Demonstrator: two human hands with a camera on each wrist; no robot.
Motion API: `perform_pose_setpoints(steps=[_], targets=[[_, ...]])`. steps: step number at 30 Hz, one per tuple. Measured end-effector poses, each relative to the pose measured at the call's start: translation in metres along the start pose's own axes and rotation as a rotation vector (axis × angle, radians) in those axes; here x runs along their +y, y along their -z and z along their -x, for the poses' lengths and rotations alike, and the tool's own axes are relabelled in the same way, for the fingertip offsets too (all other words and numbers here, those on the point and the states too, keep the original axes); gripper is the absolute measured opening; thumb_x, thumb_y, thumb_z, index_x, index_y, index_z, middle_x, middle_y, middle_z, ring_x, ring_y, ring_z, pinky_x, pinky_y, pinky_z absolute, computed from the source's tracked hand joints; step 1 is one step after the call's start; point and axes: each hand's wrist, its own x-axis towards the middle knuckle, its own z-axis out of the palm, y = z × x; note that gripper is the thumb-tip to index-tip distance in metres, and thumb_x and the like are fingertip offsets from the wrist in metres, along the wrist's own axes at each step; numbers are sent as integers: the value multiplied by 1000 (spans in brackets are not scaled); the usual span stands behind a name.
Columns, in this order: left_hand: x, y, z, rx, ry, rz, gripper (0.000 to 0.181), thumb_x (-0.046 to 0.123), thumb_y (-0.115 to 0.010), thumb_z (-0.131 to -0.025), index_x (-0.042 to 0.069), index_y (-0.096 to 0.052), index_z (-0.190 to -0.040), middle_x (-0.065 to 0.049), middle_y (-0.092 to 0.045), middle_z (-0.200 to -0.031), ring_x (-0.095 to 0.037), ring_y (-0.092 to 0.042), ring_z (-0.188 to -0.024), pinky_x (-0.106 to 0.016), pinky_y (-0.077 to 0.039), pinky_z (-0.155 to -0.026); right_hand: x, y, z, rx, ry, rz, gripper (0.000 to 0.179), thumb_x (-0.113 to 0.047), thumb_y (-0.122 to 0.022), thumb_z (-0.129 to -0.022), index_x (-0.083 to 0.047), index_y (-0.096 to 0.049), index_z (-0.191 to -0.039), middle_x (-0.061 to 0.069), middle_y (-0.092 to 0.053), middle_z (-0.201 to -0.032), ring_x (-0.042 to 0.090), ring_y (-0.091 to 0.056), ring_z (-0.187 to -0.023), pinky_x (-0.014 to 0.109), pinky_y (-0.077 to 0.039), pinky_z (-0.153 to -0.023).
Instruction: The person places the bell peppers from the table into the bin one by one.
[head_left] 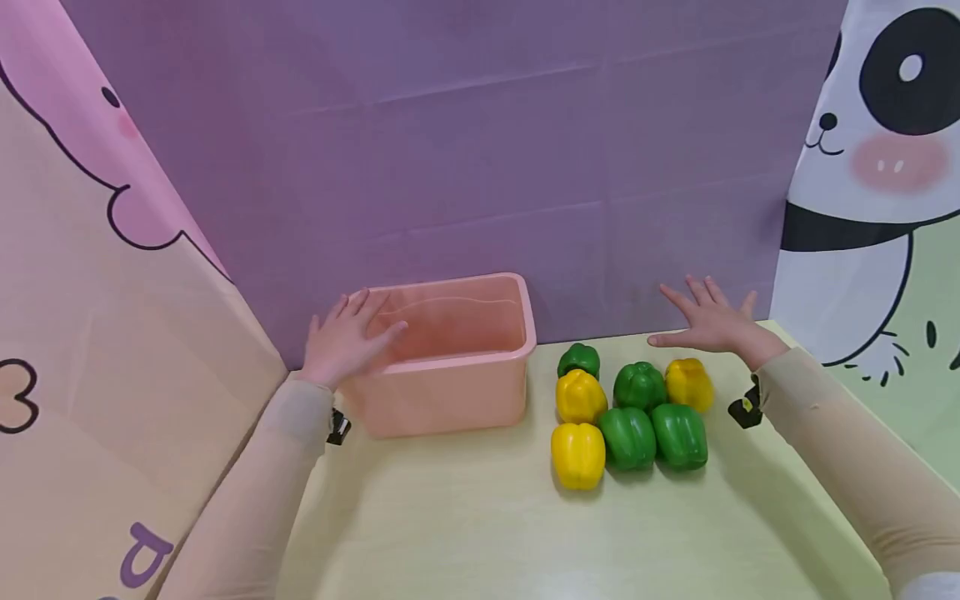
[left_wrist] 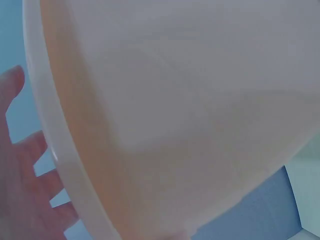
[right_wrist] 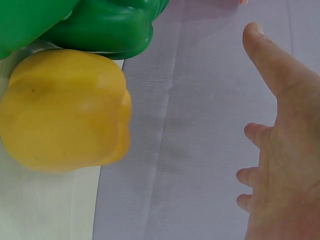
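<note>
My left hand (head_left: 347, 340) is spread over the left end of a pink plastic bin (head_left: 438, 402), fingers fanned and holding nothing. In the left wrist view the bin's pale rim (left_wrist: 56, 115) passes right by the fingertips. My right hand (head_left: 711, 323), also spread and holding nothing, hovers behind the bell peppers at the back right. Nearest to it is a yellow bell pepper (head_left: 689, 385), large in the right wrist view beside green bell peppers (right_wrist: 105, 27). More peppers sit in a cluster: two yellow ones along its left side (head_left: 578, 457) and several green ones (head_left: 628, 438).
The bin stands at the back left of the pale wooden table (head_left: 465, 525), the peppers just right of it. A purple cloth backdrop (head_left: 480, 167) rises behind. Printed panels flank both sides, one with a panda (head_left: 847, 292).
</note>
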Motion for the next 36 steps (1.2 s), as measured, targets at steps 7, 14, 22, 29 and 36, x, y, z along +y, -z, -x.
perform_pose_setpoints(steps=[7,14,22,29,36], targets=[[-9,8,5,97,-28,122,75,64,-40,-95,19,-28,-153,-16,-27,-156,-41,-25,-140,-63,-22,-106,2,0,2,-1,19,-37,101,-69,-57,-82,-14,-14,-155,30,4,-156,53,7,-139,79,15,-90],[-21,12,19,88,44,305,83,69,-41,-91,16,-27,-154,-15,-26,-156,-38,-22,-142,-58,-20,-110,6,-7,6,-20,41,-112,100,-64,-61,-83,-10,-16,-154,33,5,-154,56,6,-137,80,6,-93],[-37,5,32,144,57,387,71,52,-50,-96,5,-36,-148,-22,-38,-148,-43,-40,-130,-58,-29,-105,9,-16,10,-28,69,-144,97,-59,-63,-84,-9,-17,-153,35,4,-153,59,1,-136,80,-1,-94],[-49,-3,41,159,86,442,68,44,-53,-97,2,-35,-148,-27,-40,-144,-44,-47,-123,-57,-36,-101,17,-24,16,-44,82,-265,95,-52,-64,-87,-9,-14,-154,33,8,-154,60,3,-135,80,-7,-94],[-54,-15,54,224,55,534,61,32,-56,-99,-2,-37,-145,-28,-43,-140,-44,-48,-119,-57,-39,-98,29,-39,21,-46,113,-401,92,-42,-64,-89,-4,-10,-154,36,8,-153,61,4,-135,79,-7,-95]])
